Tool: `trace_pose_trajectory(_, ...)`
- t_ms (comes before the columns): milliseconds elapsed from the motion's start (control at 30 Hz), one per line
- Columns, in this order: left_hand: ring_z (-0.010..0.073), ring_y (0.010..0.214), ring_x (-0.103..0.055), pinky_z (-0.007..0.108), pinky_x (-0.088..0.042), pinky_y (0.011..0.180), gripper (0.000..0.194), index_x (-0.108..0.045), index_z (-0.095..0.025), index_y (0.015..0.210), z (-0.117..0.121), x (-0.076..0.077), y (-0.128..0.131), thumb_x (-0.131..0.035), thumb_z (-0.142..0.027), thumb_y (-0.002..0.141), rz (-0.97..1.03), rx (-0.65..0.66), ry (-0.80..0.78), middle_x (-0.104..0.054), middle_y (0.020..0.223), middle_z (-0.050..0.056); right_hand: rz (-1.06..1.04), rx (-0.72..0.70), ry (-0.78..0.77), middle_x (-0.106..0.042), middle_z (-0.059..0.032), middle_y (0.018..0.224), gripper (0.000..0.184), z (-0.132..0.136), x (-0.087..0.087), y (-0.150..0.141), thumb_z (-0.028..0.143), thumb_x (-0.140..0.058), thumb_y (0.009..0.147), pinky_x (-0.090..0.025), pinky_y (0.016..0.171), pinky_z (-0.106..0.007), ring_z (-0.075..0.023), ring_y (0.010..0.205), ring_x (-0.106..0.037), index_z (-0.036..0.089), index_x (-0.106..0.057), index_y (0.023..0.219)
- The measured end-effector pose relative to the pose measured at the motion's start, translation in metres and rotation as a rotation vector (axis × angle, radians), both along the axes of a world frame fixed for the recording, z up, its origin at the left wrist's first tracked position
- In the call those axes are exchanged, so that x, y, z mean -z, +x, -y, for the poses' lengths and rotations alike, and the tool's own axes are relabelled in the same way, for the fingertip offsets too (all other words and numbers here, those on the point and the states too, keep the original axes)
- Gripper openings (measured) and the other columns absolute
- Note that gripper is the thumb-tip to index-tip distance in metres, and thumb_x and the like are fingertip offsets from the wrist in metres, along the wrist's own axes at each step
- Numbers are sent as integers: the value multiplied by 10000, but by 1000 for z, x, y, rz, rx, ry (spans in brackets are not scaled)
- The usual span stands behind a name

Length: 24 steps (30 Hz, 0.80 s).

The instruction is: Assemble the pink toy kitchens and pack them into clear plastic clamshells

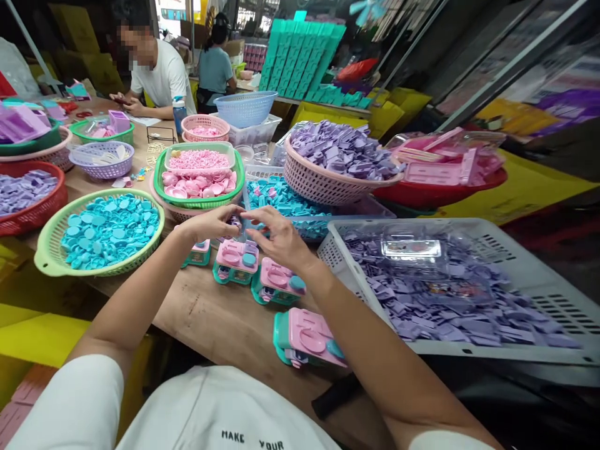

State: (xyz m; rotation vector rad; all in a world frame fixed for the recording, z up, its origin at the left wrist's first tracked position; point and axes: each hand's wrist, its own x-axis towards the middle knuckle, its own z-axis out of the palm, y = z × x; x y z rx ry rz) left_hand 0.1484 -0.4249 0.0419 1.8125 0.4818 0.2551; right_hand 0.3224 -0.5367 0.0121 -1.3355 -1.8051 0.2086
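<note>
My left hand (213,225) is closed on a small purple plastic part (235,222), most of it covered by the fingers. Right beside it, my right hand (280,236) has its fingers bent and its fingertips at the same spot; whatever they pinch is too small to make out. Below the hands is a row of pink-and-teal toy sink units: one toy unit (235,261) under the fingers, another (276,281) under my right wrist. A nearer toy unit (307,337) is partly hidden by my right forearm, and a further one (199,253) sits behind my left wrist.
A grey crate of purple pieces (347,275) borders the right side. A green basket (47,250) with turquoise discs stands left. Behind the hands are a turquoise-parts bin (300,226), a green basket of pink pieces (239,181) and a pink basket (309,181). A person (164,75) sits across.
</note>
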Motion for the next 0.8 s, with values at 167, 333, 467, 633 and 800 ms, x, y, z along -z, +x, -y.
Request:
trace_pose_trajectory(167, 58, 606, -403, 202, -327, 571, 640, -587, -126, 1228, 7, -2, -2, -642, -153, 590, 60, 82, -256, -495, 741, -62, -14, -102, 23, -681, -75, 1057, 178, -12, -3, -19, 212, -581, 883, -530, 896, -362, -213, 1008, -640, 226, -712, 1002)
trace_pose_trajectory(333, 63, 598, -451, 201, -320, 546, 619, -632, -122, 1216, -10, 5, -16, -767, -206, 618, 5, 19, -287, -607, 783, -13, -285, 9, -175, -724, -49, 899, 193, -21, 5, -13, 308, -618, 852, -537, 753, -312, -171, 779, -659, 187, -710, 970)
trace_pose_trajectory(467, 42, 530, -414, 200, -269, 486, 478, -702, -74, 1033, -26, 5, -25, -815, -403, 706, -14, -76, -247, -678, 822, 64, -431, -16, -218, -738, -42, 879, 279, -34, 4, -16, 418, -684, 798, -539, 759, -312, -185, 811, -677, 192, -706, 961)
trace_pose_trajectory(633, 46, 543, -441, 181, -297, 480, 573, -709, -78, 858, -36, 9, -38, -826, -597, 645, 22, -164, -192, -669, 749, 50, -534, -37, -245, -727, -63, 890, 342, -59, 13, -36, 490, -714, 777, -543, 793, -334, -183, 813, -666, 173, -696, 905)
trace_pose_trajectory(800, 66, 537, -454, 194, -327, 497, 616, -744, -74, 977, -45, 19, -57, -765, -621, 694, -161, -255, 76, -692, 729, 52, -448, 94, -541, -660, 0, 698, 150, -78, 28, -56, 309, -677, 811, -471, 588, -229, -117, 627, -586, 161, -652, 805)
